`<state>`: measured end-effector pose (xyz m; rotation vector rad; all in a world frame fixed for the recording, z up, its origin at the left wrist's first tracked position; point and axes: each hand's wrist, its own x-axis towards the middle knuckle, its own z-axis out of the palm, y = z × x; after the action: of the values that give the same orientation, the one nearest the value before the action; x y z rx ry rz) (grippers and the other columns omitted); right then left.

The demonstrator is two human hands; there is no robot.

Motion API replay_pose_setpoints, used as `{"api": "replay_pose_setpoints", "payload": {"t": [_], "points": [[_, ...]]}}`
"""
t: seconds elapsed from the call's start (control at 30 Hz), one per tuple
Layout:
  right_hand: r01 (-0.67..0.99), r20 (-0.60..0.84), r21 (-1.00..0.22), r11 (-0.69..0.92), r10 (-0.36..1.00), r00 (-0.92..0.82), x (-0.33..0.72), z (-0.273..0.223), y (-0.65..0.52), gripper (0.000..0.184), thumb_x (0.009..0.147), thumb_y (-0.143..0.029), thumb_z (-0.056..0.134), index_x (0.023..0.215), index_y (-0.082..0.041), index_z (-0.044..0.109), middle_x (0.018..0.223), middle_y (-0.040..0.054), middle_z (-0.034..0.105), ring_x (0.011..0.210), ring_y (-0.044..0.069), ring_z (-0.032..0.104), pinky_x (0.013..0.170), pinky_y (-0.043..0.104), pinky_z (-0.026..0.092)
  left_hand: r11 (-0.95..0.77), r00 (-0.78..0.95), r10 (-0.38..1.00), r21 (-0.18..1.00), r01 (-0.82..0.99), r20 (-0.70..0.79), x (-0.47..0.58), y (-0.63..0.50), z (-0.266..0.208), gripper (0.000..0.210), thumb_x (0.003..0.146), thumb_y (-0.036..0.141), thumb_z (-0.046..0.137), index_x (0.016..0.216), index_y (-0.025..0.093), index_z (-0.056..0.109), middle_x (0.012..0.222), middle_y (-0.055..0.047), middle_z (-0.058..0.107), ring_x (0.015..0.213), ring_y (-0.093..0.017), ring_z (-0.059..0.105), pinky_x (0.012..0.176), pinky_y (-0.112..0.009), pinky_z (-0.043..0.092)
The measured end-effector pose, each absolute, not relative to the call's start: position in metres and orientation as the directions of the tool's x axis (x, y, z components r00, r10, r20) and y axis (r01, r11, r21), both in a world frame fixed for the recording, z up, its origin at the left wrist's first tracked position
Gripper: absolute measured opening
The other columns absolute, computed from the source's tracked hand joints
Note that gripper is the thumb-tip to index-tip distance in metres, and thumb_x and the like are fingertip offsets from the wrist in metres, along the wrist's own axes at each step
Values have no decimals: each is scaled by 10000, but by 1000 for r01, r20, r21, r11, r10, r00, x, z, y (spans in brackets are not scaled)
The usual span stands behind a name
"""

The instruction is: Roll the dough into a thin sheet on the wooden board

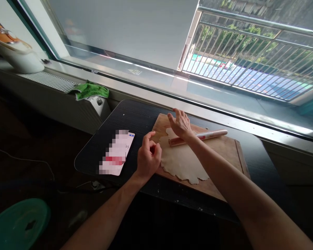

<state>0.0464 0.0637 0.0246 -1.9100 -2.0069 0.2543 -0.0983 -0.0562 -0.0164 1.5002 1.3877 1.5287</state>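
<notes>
A thin, ragged-edged sheet of dough (181, 161) lies on a wooden board (232, 158). Across its far part rests a rolling pin (212, 134) with red marks, partly hidden by my right wrist. My right hand (181, 123) is over the far edge of the dough, fingers stretched out and apart, gripping nothing; whether it touches the dough I cannot tell. Beside the left edge of the dough, my left hand (149, 155) is closed, its fingers curled toward the thumb. Anything between those fingertips is hidden.
The board sits on a black table (99, 140) with white crumbs along its near edge. A lit phone (118, 152) lies left of my left hand. Beyond are a radiator (94, 107) with a green cloth (91, 91) and a window ledge. A green basin (18, 222) stands lower left.
</notes>
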Motion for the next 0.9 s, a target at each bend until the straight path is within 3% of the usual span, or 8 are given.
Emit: {"api": "replay_pose_setpoints", "payload": {"t": [0.1, 0.23, 0.47, 0.53, 0.63, 0.73, 0.83, 0.9], "points": [[941, 70, -317, 122, 992, -105, 64, 20, 23, 572, 1005, -517, 327, 1433, -183, 508, 1425, 142, 584, 1330, 299, 491, 1089, 458, 382, -275, -193, 929, 938, 212, 316, -98, -57, -15, 373, 898, 215, 499, 1266, 157, 494, 586, 103, 444, 513, -113, 459, 594, -229, 409], [952, 174, -221, 214, 969, -178, 71, 12, 0, 539, 1006, -526, 334, 1393, -217, 547, 1419, 124, 596, 1365, 294, 447, 1119, 458, 334, -231, -189, 944, 950, 208, 271, -97, -59, -15, 392, 891, 243, 506, 1277, 176, 502, 601, 94, 451, 529, -117, 475, 620, -235, 428], [884, 87, -467, -33, 993, 83, 74, 28, 77, 551, 1033, -396, 186, 1351, -189, 586, 1291, 126, 669, 1125, 246, 601, 912, 350, 451, -215, -240, 928, 936, 277, 284, -102, -50, -4, 321, 872, 208, 519, 1189, 170, 555, 634, 69, 508, 560, -122, 513, 606, -227, 445], [902, 143, -430, -41, 983, 113, 103, 37, 73, 520, 1018, -342, 227, 1253, -170, 657, 1215, 135, 700, 1066, 248, 619, 873, 339, 453, -261, -208, 914, 898, 355, 348, -93, -39, 9, 277, 877, 169, 508, 1143, 163, 586, 707, 30, 577, 630, -138, 565, 658, -242, 484], [972, 169, -202, -117, 974, 153, 154, 47, 42, 449, 988, -325, 323, 1102, -172, 730, 1147, 158, 726, 1044, 285, 636, 857, 366, 439, -335, -47, 906, 779, 530, 421, -61, -21, 26, 276, 895, 109, 475, 1128, 153, 617, 972, -74, 683, 884, -190, 648, 835, -299, 521], [989, 67, 13, -145, 987, 143, 187, 50, 4, 440, 995, -319, 339, 996, -177, 755, 1058, 160, 756, 1007, 285, 669, 861, 372, 425, -334, 170, 929, 552, 764, 328, -21, -7, 30, 274, 921, 116, 471, 1130, 147, 646, 1129, -135, 677, 1083, -256, 622, 978, -388, 483], [987, 11, 57, -148, 989, 147, 196, 45, -22, 468, 1013, -319, 306, 976, -179, 751, 1018, 148, 769, 959, 266, 695, 872, 368, 418, -335, 287, 939, 325, 884, 188, 2, 3, 28, 298, 981, 215, 427, 1158, 141, 654, 1173, -165, 664, 1138, -303, 593, 1013, -466, 452], [988, 11, 11, -154, 988, 154, 197, 38, -30, 464, 1013, -314, 296, 985, -184, 741, 1025, 135, 770, 946, 257, 696, 867, 361, 421, -351, 337, 936, 255, 901, 99, 4, 10, 28, 348, 999, 274, 391, 1201, 145, 645, 1236, -178, 640, 1172, -323, 575, 1018, -500, 442]]}}
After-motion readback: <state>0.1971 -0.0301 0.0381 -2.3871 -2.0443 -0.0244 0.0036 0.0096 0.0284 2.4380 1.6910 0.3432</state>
